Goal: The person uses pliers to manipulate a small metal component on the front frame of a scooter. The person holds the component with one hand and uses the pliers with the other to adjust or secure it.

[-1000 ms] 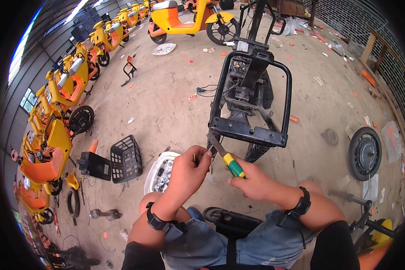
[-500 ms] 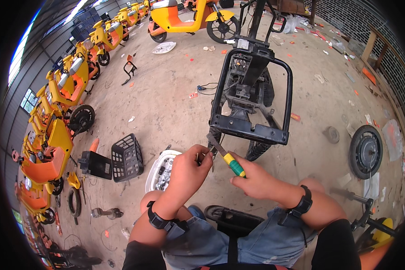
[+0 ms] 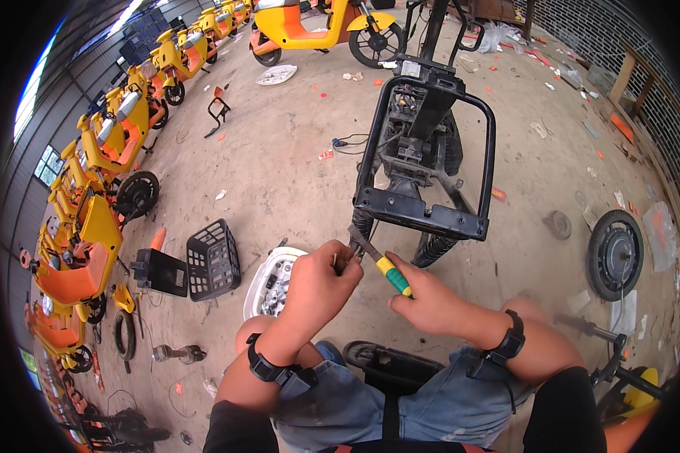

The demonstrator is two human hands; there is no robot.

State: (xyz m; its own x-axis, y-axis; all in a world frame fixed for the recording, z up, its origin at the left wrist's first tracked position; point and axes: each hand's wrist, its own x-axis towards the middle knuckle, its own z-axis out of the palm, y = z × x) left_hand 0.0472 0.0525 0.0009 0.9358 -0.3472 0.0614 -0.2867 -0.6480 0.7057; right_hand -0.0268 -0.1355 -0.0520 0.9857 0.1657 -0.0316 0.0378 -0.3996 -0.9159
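My right hand is closed round the yellow-and-green handle of a hand tool with a flat grey metal shaft. The tool's dark tip points up and left, at the lower end of a black coil-spring shock absorber. Just left of the tip, the fingers of my left hand are pinched together; a thin bit shows between them, too small to name. Both hands are just below the rear of a stripped black scooter frame. Its looped rack bar rises beyond them.
Beside my left hand sits a white tray of small metal parts, then a black crate and a black box. Between my legs is a black elongated part. A wheel lies at right; yellow scooters line the left.
My hands and the tool keep almost the same pose, with only a slight shift of the left fingers. The whole view has moved a little.
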